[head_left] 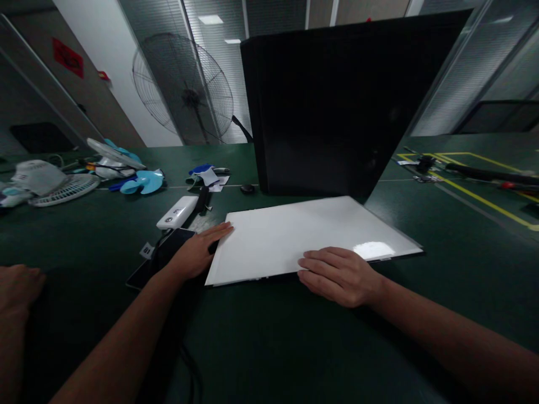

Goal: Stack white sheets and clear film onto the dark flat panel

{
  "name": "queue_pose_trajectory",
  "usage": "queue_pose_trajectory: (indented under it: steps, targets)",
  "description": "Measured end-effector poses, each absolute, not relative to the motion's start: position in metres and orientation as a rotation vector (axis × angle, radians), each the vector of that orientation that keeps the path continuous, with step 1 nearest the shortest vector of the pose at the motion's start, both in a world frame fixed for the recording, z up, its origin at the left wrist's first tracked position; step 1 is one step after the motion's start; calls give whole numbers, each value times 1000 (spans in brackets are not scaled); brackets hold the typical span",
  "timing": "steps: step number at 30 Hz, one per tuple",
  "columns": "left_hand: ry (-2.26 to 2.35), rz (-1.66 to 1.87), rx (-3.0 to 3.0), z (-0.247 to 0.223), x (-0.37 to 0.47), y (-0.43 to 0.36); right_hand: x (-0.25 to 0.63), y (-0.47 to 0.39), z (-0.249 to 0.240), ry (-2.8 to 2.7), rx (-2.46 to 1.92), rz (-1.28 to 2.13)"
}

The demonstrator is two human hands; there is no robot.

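A flat white panel [290, 233] lies on the dark green table, its right part glossy with reflected light. It looks like thin white sheets stacked over a dark layer that shows along the near edge. My left hand [197, 249] rests at the panel's left edge, fingers stretched out and touching the corner area. My right hand [341, 275] lies across the near edge with its fingers extended over the white surface; its thumb is hidden. Behind the panel stands a large black screen-like frame [328, 112], tilted back.
Left of the panel lie a dark tablet-like device [164, 255] and a white plastic case [177, 212]. Fan parts [143, 182] sit at the far left, near another person's hand [19, 286]. Cables and tools [497, 174] lie at right by yellow tape. A wire fan [183, 90] stands behind.
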State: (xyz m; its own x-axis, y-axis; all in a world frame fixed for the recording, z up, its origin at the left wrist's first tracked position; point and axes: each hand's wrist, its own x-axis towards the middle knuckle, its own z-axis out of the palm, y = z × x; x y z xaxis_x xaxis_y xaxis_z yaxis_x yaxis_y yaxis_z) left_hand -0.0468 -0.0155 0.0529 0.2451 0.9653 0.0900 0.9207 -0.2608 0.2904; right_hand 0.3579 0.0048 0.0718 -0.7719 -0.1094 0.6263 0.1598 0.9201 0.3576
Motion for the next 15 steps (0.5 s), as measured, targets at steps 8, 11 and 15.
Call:
queue_pose_trajectory:
  steps: [8,11,15]
  targets:
    - [1781,474,2237,56,-35,-21,375,-10,82,-2434,-286,-575]
    - [1750,564,2207,54,-26,-22,395,-30,94,-2431,-344,-585]
    - [1752,532,2229,46,-22,-19,438,-68,103,-2390,-465,-518]
